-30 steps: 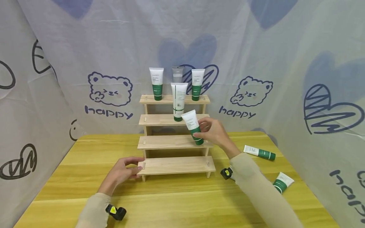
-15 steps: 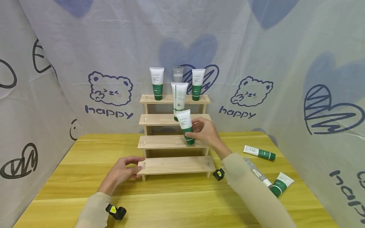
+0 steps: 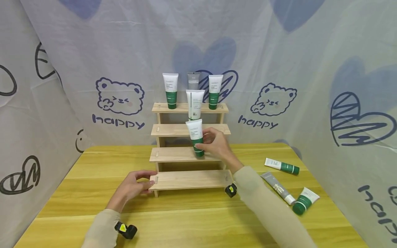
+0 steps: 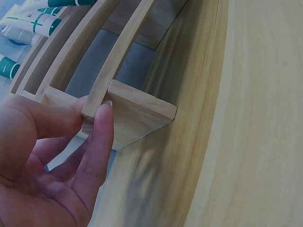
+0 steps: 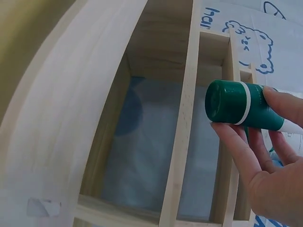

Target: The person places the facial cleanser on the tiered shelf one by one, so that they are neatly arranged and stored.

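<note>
My right hand (image 3: 215,143) grips a white and green squeeze tube (image 3: 196,134) by its lower green part, cap down, over the second step from the bottom of a wooden tiered shelf (image 3: 183,179). Whether the cap touches that step I cannot tell. In the right wrist view the green cap (image 5: 227,101) shows between thumb and fingers. My left hand (image 3: 133,187) pinches the left end of the lowest step, thumb and fingertip on its edge in the left wrist view. Behind the held tube, a taller white tube (image 3: 195,103) stands on the third step, its base hidden.
On the top step stand two white and green tubes, left (image 3: 171,91) and right (image 3: 214,92), with a grey tube (image 3: 193,81) between. A slim tube (image 3: 282,166), a grey tube (image 3: 278,188) and a short green-white tube (image 3: 305,200) lie on the table's right.
My right hand has carried the tube leftward along the second step to its middle, and the tube is more upright. The grey tube on the table has come into view. My left hand stays put.
</note>
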`<state>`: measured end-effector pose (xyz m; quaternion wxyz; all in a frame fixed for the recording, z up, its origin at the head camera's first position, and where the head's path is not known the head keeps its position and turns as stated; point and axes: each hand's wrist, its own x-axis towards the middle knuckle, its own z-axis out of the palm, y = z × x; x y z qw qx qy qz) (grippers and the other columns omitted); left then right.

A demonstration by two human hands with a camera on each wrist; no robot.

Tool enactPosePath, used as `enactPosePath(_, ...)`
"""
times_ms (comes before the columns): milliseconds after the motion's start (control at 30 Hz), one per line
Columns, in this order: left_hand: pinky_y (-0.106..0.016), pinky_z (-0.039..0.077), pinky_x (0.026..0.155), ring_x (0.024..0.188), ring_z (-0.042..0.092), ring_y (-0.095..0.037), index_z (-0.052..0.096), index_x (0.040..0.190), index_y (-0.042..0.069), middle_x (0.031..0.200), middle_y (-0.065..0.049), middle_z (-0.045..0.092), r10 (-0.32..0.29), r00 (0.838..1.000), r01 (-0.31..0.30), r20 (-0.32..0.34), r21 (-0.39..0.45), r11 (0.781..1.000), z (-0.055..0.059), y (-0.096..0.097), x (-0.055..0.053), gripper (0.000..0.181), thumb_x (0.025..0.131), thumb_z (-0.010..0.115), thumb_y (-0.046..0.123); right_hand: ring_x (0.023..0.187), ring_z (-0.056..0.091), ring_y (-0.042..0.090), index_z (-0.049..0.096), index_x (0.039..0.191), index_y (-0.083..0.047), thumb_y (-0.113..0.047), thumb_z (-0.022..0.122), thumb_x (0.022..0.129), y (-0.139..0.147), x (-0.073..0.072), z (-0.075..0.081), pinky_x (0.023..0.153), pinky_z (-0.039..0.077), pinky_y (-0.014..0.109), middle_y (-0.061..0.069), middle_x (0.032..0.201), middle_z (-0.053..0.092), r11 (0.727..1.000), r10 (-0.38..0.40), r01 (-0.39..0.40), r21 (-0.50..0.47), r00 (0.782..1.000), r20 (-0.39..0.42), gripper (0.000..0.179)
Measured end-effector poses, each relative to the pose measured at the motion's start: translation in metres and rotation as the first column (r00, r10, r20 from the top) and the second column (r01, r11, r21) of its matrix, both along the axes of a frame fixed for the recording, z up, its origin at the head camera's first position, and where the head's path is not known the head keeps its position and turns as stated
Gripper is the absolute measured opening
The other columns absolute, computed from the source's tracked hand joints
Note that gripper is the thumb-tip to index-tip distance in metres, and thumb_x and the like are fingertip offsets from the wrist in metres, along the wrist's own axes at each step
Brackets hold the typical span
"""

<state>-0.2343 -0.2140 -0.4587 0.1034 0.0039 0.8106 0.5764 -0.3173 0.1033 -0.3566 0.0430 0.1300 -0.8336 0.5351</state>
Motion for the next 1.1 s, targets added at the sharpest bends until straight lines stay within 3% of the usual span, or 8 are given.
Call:
enactPosePath(633,-0.031,0.066,0.077,0.089,0.067,-0.018,0.063,0.139,0.003,0.133,-0.023,0.058,-0.006,1.000,0.006,-0.005,0.004,1.000,0.000,0.000,0.000,0.040,0.099,0.066,0.007,0.099,0.072,0.029,0.065,0.122,-0.005,-0.010,0.088,0.081,-0.028,0.001,-0.011,0.090,0.062,0.038,0.018,0.116,0.072,0.999,-0.020,0.020,-0.036,1.000,-0.002,0.048)
enactPosePath(900,-0.030,0.065,0.077,0.088,0.067,-0.018,0.063,0.139,0.003,0.132,-0.023,0.058,-0.004,1.000,0.004,-0.009,0.001,1.000,0.001,0.000,0.000,0.040,0.099,0.066,0.007,0.095,0.072,0.026,0.066,0.120,-0.005,-0.009,0.088,0.081,-0.036,0.002,-0.016,0.085,0.063,0.035,0.017,0.113,0.073,0.998,-0.005,0.004,-0.063,1.000,-0.018,0.046)
enactPosePath(1100,-0.030,0.065,0.077,0.088,0.067,-0.018,0.062,0.139,0.003,0.139,-0.025,0.057,-0.008,1.000,0.008,-0.007,0.000,1.000,0.002,0.000,0.001,0.040,0.100,0.067,0.007,0.095,0.072,0.026,0.065,0.121,-0.005,-0.009,0.087,0.081,-0.041,0.003,-0.018,0.085,0.063,0.034,0.017,0.114,0.073,0.997,0.002,-0.004,-0.072,1.000,-0.028,0.046)
